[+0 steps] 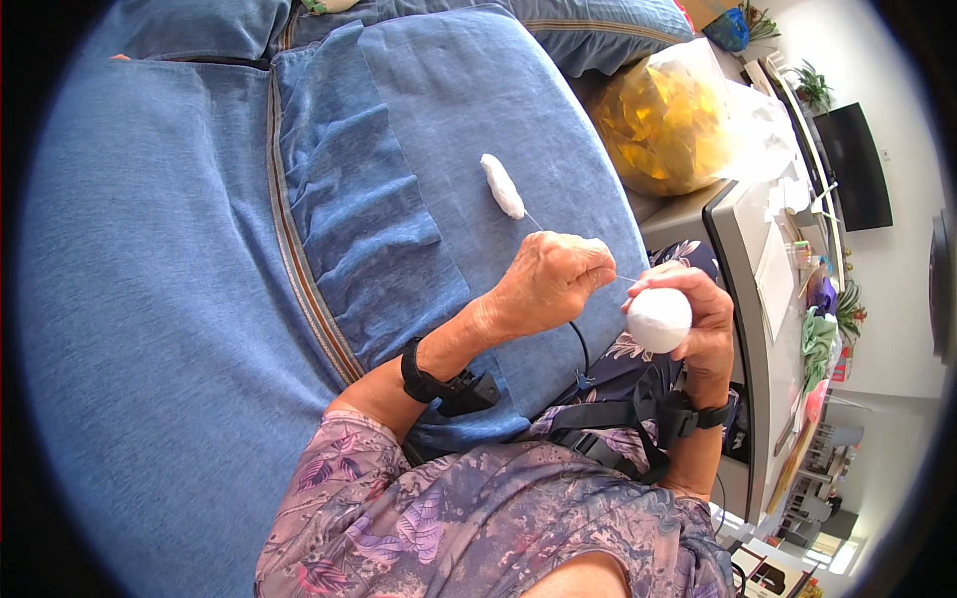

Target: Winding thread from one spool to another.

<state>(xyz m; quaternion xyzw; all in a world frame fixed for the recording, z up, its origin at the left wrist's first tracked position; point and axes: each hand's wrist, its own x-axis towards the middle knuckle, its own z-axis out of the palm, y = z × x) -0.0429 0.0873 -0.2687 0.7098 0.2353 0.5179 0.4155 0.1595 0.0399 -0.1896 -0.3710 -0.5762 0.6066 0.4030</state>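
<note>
My left hand (557,280) is closed in a pinch on a thin white thread (626,279). One end of the thread runs back to an elongated white bundle (502,187) lying on the blue sofa cushion (478,97). On the other side, the thread reaches the fingers of my right hand (703,310). That hand grips a smooth white ball (659,321), with the fingers behind and above it and the thumb below. Whether the ball is wound thread or another material, I cannot tell. Both wrists wear black straps.
A clear plastic bag of shiny yellow pieces (662,119) stands beyond the cushion. At the right is a table (736,247) with papers, cloths and small items on it. A black cable (583,347) curves beside my left hand. Blue sofa fabric (164,261) spreads out at the left.
</note>
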